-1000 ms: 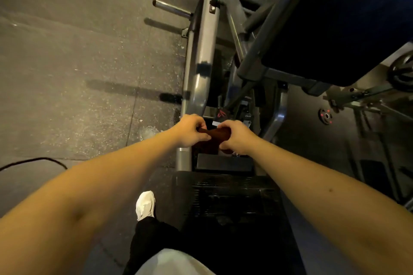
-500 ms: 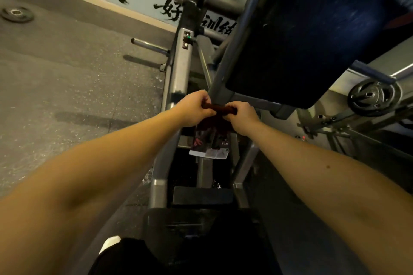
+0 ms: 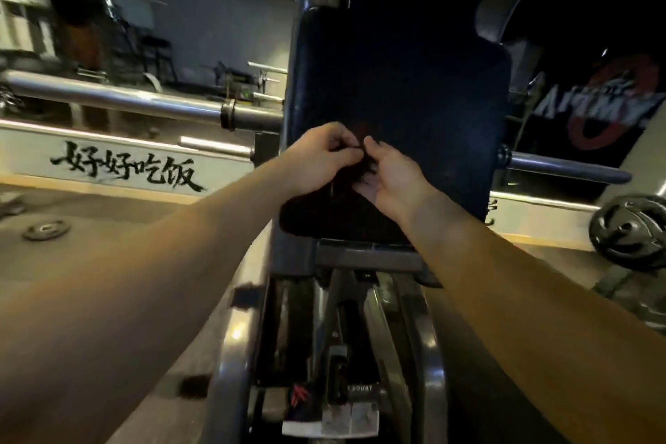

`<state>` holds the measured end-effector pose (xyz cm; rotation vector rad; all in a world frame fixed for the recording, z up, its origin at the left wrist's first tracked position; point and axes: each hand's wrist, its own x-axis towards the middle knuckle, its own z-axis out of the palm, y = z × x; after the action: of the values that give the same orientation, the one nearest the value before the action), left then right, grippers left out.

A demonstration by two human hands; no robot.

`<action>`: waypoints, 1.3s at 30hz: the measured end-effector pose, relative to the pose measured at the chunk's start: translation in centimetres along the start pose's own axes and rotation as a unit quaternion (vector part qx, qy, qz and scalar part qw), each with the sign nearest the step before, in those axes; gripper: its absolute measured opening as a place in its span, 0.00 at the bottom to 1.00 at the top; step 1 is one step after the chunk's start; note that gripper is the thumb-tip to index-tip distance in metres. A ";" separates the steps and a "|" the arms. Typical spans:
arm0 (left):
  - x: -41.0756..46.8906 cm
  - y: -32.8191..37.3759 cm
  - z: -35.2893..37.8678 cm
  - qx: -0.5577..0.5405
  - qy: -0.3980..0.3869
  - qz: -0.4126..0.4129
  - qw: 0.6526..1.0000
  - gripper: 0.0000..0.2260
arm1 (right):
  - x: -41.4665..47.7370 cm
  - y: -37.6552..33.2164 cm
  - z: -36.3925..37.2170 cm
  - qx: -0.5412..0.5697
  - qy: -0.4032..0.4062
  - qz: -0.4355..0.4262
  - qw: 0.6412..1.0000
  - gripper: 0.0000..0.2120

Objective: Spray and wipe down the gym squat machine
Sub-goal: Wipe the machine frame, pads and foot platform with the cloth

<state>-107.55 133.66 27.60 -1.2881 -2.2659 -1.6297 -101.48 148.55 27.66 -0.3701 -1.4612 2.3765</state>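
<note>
The squat machine's dark back pad rises in front of me on a grey steel frame. Both of my hands are raised against the lower part of the pad. A dark reddish cloth hangs down over the pad's lower edge. My left hand pinches the cloth's top with curled fingers. My right hand is beside it, palm turned up, fingers curled on the same cloth. No spray bottle is in view.
A chrome weight bar juts left of the pad and another bar right. A weight plate hangs at far right; a small plate lies on the floor left. A wall with black lettering runs behind.
My view tilted up from the machine's base to the back pad. Both hands rose with the cloth from the lower frame onto the pad, and the cloth now hangs spread out.
</note>
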 end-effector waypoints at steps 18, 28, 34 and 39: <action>19.6 5.9 -3.0 0.439 0.170 0.025 0.882 0.28 | 14.0 -14.1 2.6 -0.651 0.081 -0.424 0.625 0.33; 19.5 2.2 -3.6 0.471 0.162 0.005 0.867 0.43 | 18.4 -15.2 5.9 -0.694 0.164 -0.464 0.526 0.31; 20.3 3.8 -3.4 0.478 0.148 -0.025 0.866 0.44 | 22.3 -22.6 9.6 -0.698 0.219 -0.473 0.491 0.29; 20.5 3.5 -3.3 0.476 0.149 -0.024 0.866 0.44 | 23.8 -30.7 13.5 -0.711 0.191 -0.432 0.521 0.29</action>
<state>-119.86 143.16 41.78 -0.6554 -2.3479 -0.4497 -124.11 160.16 59.94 -0.3002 -2.1855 -0.0613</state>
